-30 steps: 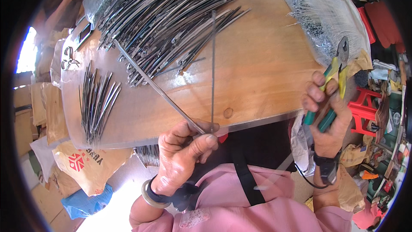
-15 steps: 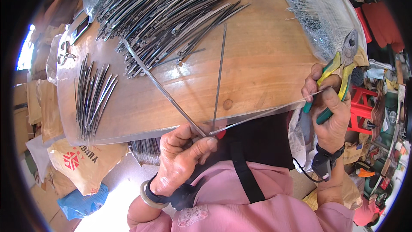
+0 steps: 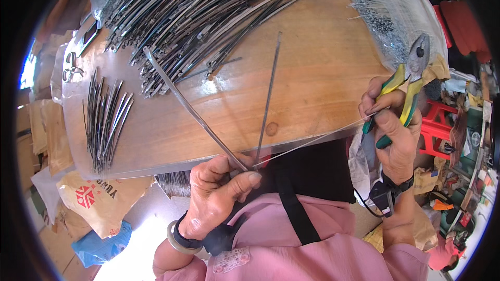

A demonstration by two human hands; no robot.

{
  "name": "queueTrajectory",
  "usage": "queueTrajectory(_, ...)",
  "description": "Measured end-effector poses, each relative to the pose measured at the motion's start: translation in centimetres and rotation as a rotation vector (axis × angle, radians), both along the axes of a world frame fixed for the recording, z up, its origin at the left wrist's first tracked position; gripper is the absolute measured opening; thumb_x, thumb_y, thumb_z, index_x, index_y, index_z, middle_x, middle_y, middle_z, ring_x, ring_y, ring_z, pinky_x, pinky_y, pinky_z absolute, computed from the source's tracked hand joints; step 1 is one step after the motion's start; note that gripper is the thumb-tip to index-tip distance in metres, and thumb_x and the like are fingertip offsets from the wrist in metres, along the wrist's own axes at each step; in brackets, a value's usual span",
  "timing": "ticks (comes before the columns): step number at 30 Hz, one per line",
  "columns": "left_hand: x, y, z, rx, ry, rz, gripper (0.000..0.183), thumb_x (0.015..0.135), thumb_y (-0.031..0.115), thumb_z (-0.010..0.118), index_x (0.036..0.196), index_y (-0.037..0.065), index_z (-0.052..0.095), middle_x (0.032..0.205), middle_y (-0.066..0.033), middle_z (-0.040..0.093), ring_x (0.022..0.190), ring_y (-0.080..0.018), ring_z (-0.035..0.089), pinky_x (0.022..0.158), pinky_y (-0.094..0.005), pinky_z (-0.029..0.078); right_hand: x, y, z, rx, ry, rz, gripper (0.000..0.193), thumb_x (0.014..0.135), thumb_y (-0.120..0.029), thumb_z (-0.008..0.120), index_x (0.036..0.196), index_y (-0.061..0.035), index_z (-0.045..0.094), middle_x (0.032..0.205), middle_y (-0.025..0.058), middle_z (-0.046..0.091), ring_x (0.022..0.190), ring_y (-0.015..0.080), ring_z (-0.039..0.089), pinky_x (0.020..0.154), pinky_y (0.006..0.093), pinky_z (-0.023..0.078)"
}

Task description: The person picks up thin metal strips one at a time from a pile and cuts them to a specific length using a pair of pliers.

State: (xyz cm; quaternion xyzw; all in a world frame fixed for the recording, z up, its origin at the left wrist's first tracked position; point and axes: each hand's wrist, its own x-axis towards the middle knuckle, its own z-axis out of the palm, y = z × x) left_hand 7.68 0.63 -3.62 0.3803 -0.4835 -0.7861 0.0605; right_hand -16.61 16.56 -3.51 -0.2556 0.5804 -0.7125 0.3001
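Note:
My left hand [image 3: 216, 190] is closed near the table's front edge, pinching long thin metal strips between thumb and fingers where they meet. One thicker grey strip [image 3: 190, 108] slants up and left over the table, and a thinner dark strip [image 3: 269, 96] rises almost straight. A third, very thin piece [image 3: 317, 138] runs from this joint to my right hand [image 3: 400, 143], whose thumb and finger pinch its far end. That hand also holds pliers [image 3: 417, 57] with yellow and green handles, jaws pointing up and away. The exact joint is partly hidden by my left fingers.
A large pile of metal strips [image 3: 192, 15] covers the far left of the wooden table [image 3: 317, 62]. A smaller bundle [image 3: 107, 125] lies at the left edge. A clear plastic bag of thin wires [image 3: 383, 15] sits far right, and a red stool [image 3: 435, 130] stands beyond.
My right hand, with the pliers, has moved slightly left and down. The thin piece between my hands now looks narrower. My left hand keeps its pinch, shifted slightly.

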Motion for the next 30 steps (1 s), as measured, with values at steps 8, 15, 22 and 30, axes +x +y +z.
queueTrajectory(8,-0.2,-1.1,1.3,0.112,-0.152,-0.289,0.005,0.086,-0.002,0.067,0.091,-0.004,0.065,0.072,-0.0003,0.061,0.06,-0.0042,0.05,0.054,-0.0203,0.041,1.7,-4.0,2.2,0.266,1.049,0.41,0.022,0.067,-0.007,0.076,0.085,0.0012,0.066,0.102,0.0123,0.06,0.087,0.0274,0.059,0.084,0.0414,0.043)
queueTrajectory(15,0.6,-1.2,1.4,0.062,-0.151,-0.362,0.007,0.086,-0.001,0.067,0.092,-0.004,0.065,0.071,0.0003,0.06,0.06,-0.004,0.05,0.054,-0.0204,0.041,1.8,-5.4,1.2,0.214,1.146,0.552,0.026,0.065,-0.008,0.07,0.089,0.0016,0.066,0.097,0.0114,0.057,0.086,0.0289,0.057,0.094,0.0499,0.033)
queueTrajectory(22,0.3,-2.0,1.6,0.046,-0.217,-0.456,0.014,0.086,-0.004,0.064,0.099,-0.007,0.065,0.071,-0.0011,0.061,0.067,-0.0079,0.056,0.062,-0.0226,0.046,2.4,-5.0,1.2,0.253,1.151,0.585,0.028,0.052,-0.003,0.065,0.08,0.0016,0.061,0.104,0.0127,0.058,0.084,0.0308,0.056,0.089,0.0508,0.035)
queueTrajectory(30,-0.3,-3.4,1.7,-0.024,0.02,-0.337,0.025,0.086,-0.006,0.058,0.11,-0.007,0.063,0.101,-0.0108,0.07,0.094,-0.0134,0.064,0.084,-0.0284,0.05,3.6,-5.0,2.3,0.198,1.237,0.532,0.024,0.054,-0.006,0.067,0.078,-0.0028,0.062,0.1,0.0115,0.057,0.08,0.0266,0.057,0.083,0.0471,0.035)
